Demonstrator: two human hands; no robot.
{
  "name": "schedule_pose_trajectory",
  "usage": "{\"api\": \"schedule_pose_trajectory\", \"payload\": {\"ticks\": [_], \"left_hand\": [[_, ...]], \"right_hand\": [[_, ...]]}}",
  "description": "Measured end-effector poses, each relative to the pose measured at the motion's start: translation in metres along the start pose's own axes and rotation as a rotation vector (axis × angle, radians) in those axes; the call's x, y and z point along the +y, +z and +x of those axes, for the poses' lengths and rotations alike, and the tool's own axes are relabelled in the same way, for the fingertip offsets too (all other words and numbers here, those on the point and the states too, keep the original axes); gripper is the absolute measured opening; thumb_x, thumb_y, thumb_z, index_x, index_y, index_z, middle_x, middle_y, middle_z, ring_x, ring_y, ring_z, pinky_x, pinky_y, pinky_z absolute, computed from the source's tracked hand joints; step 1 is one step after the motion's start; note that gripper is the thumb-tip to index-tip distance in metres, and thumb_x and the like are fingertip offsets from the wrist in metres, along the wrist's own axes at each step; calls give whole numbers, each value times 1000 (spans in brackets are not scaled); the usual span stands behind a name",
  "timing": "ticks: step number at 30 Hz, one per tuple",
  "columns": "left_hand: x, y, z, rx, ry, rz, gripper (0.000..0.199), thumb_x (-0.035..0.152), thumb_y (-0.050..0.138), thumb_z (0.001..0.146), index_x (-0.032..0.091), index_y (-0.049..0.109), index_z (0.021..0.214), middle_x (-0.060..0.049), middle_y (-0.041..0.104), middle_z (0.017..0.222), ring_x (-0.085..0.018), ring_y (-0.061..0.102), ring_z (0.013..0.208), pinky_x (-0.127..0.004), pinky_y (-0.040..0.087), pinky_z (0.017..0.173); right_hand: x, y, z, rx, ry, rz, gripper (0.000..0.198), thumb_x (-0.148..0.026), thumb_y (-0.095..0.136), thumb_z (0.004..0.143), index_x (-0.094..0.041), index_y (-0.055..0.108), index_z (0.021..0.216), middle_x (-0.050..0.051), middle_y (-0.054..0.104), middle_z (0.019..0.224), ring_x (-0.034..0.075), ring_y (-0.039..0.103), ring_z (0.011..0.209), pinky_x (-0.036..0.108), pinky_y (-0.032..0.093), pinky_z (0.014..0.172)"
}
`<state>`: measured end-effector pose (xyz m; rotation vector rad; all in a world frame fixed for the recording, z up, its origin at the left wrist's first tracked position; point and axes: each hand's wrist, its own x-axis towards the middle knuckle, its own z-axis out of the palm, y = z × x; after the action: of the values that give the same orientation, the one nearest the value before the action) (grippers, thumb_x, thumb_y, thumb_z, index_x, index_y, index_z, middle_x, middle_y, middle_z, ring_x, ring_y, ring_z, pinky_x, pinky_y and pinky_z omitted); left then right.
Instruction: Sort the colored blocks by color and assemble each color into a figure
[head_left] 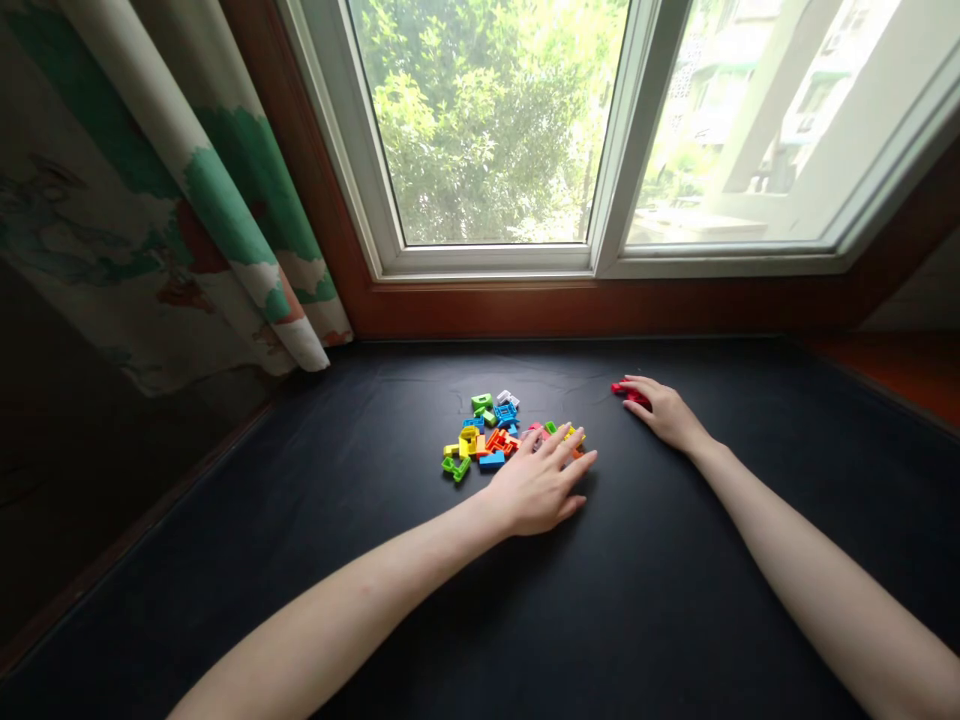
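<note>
A loose pile of small plastic toy blocks in green, yellow, blue, orange, pink and white lies on a black surface. My left hand (541, 482) rests palm down with spread fingers over the right end of the pile, hiding some blocks. Close to it lie a blue block (492, 460), orange-red blocks (501, 441) and a yellow block (468, 442); a green block (455, 468) marks the near left edge. Off to the right, my right hand (661, 410) curves its fingers and thumb around red plastic blocks (636, 394), which are partly hidden.
The black tabletop (420, 620) reaches back to a wooden sill (480, 312) below a white-framed window (495, 262). A patterned curtain (247, 220) hangs at the left, its lower end touching the surface.
</note>
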<state>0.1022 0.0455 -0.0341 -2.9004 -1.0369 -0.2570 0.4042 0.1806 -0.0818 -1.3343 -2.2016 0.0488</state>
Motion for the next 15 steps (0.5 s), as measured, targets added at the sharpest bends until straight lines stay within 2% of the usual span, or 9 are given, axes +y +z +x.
{"api": "schedule_pose_trajectory", "payload": {"ticks": [5,11,15], "left_hand": [[-21,8,3,-14,-35,57,55,44,41,99,16,37,146,-13,35,155,-29,30,144,-47,25,116],[-54,5,-5,17,-99,61,52,40,48,97,17,42,143,-13,40,152,-30,36,142,-50,29,114],[-51,-3,-12,99,-113,79,46,35,51,96,18,47,138,-13,46,148,-28,39,140,-48,28,115]], "right_hand": [[-23,-1,-13,-1,-17,141,35,-37,51,91,-23,65,119,10,61,132,27,58,122,46,44,107],[-71,-4,-30,-58,-80,244,31,-34,56,90,-25,65,119,9,61,133,27,58,123,46,45,107],[-106,0,-39,-103,-127,276,31,-32,57,91,-28,62,121,7,60,133,26,58,122,45,48,105]]}}
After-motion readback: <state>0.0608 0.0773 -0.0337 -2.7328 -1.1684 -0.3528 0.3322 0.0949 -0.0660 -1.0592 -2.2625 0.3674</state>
